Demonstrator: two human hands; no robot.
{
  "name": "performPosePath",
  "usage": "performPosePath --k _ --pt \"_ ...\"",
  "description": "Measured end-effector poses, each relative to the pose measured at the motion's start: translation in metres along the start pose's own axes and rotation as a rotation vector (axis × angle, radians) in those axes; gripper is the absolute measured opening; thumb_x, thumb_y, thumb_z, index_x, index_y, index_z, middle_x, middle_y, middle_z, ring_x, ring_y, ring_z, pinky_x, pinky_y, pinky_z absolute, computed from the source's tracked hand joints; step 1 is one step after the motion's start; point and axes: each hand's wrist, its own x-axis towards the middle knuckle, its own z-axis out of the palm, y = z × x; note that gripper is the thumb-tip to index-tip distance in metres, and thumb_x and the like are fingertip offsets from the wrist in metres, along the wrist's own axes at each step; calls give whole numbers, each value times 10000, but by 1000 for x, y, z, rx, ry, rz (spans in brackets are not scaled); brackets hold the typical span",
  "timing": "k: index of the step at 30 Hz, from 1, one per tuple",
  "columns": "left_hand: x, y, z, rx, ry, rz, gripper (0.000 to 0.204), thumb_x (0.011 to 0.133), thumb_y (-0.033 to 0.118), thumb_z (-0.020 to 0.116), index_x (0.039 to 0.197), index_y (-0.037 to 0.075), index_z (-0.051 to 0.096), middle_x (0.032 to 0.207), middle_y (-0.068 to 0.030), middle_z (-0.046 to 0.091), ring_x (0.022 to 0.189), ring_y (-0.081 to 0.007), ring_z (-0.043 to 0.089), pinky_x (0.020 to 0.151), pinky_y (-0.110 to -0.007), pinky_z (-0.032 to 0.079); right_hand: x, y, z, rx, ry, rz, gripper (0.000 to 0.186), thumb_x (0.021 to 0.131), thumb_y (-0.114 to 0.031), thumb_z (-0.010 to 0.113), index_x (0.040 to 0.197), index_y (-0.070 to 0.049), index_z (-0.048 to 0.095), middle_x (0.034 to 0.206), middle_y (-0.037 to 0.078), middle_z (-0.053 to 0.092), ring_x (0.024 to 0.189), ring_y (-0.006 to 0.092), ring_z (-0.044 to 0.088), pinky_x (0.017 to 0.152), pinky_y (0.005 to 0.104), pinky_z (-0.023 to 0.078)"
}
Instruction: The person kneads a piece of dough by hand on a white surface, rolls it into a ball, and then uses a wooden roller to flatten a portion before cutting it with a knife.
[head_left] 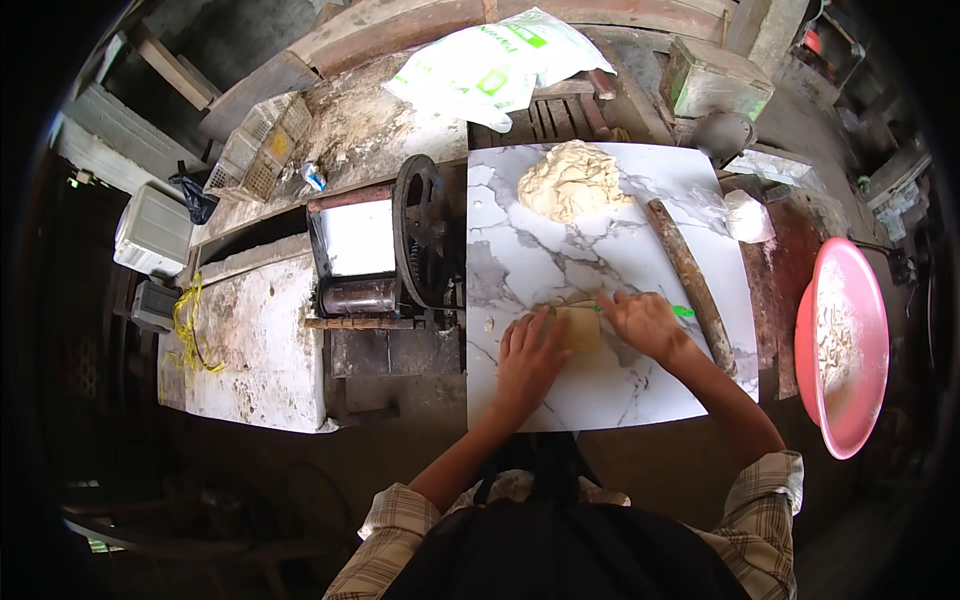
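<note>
A flat, pale yellow piece of dough (581, 330) lies on the white marble-patterned board near its front edge. My left hand (530, 352) rests at its left side, fingers stretched out and lying flat, with the tips touching the dough's edge. My right hand (643, 322) is closed over a thin tool with a green handle (684, 311). Its green shows on both sides of my fingers, at the dough's far right corner; the hand hides most of it, so its exact kind is unclear. Farther back sits a big lump of dough (570, 182).
A wooden rolling pin (692, 285) lies along the right of the marble-patterned board (500, 260). A pink basin (853, 400) with floury contents stands beyond. At left is a roller machine with a large wheel (422, 235); white sacks (500, 65) lie at the back.
</note>
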Motion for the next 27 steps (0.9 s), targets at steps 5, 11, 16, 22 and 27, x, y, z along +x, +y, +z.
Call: performPosePath --k 5,11,16,22,27 --pt "2 3 -2 -9 -18 -16 571 796 294 668 1316 148 481 1318 -103 445 1198 -295 429 1015 -463 337 6 1 3 1 -23 -32 179 851 -142 517 1020 -111 567 764 52 618 630 211 660 538 331 529" --pt "4 2 -4 -25 -19 -16 584 797 281 670 1330 153 471 1317 -110 435 1192 -306 422 997 -460 341 8 0 3 7 -48 -44 217 837 -120 516 1050 -108 558 786 50 624 640 210 663 555 328 530" --pt "4 3 -6 -29 -22 -13 590 804 271 663 1346 161 457 1316 -108 427 1188 -310 414 989 -453 340 4 7 1 -44 -82 -50 289 837 -142 515 1121 -120 560 805 46 634 668 197 666 569 318 522" --pt "5 5 -6 4 -33 -10 599 798 304 669 1336 148 456 1313 -106 440 1194 -306 420 1006 -470 330 -3 17 0 -41 -101 -14 306 832 -144 518 1132 -119 570 789 45 635 664 194 662 578 319 522" --pt "4 3 -7 -13 -41 -16 580 820 292 644 1343 138 448 1332 -110 428 1205 -320 407 1001 -458 333 9 4 -3 -1 -108 -30 299 847 -154 512 1137 -111 567 791 47 634 669 204 662 583 329 523"
